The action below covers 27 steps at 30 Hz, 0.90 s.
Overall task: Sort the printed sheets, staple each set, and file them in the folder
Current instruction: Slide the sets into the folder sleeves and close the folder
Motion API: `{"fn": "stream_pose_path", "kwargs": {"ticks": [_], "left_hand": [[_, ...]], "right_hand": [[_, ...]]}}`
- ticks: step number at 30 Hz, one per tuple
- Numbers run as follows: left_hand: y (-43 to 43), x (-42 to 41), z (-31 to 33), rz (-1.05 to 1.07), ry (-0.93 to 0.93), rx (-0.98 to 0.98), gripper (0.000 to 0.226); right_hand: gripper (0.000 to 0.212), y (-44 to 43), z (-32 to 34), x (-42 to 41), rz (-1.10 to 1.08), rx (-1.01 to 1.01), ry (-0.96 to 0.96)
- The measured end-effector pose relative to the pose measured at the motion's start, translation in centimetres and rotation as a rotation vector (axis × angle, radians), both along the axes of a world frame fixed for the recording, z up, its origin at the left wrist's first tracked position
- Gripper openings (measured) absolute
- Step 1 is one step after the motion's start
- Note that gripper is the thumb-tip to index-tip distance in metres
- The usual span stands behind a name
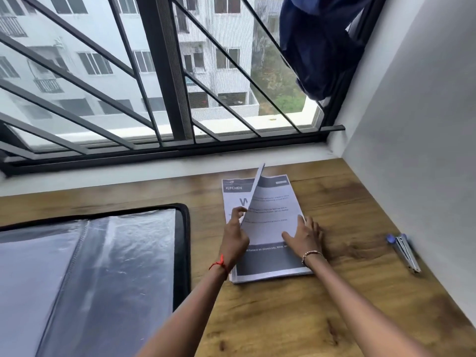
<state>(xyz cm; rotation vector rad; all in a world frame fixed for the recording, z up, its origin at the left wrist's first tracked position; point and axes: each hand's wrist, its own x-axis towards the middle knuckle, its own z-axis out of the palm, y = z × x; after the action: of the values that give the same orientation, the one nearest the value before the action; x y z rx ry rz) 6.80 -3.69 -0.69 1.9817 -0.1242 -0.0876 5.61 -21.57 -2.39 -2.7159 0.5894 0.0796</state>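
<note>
A home room, I judge — wooden desk (283, 318) under my left hand (235, 237) and right hand (305, 237), barred window (164, 73) beyond, apartment blocks (85, 29) outside.

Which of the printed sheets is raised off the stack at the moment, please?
The top sheet: the left hand lifts its left edge, while the sheet headed KITCHEN beneath it lies flat.
</note>
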Motion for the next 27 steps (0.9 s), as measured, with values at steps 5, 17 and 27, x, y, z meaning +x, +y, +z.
{"fn": "stream_pose_path", "kwargs": {"ticks": [5,17,27], "left_hand": [[1.6,-0.2,2.2,0.13,0.147,-0.426,0.059],[14.8,-0.5,5.1,0.266,0.232,-0.731,0.071],[27.2,-1.4,5.3,0.224,0.254,-0.615,0.079]], "right_hand": [[0.077,0.9,1.5,0.7,-0.043,0.055,-0.109],[0.023,9.4,5.2,4.8,-0.183,0.802,-0.13],[0.026,21.7,6.4,2.9,-0.094,1.05,-0.115]]}}
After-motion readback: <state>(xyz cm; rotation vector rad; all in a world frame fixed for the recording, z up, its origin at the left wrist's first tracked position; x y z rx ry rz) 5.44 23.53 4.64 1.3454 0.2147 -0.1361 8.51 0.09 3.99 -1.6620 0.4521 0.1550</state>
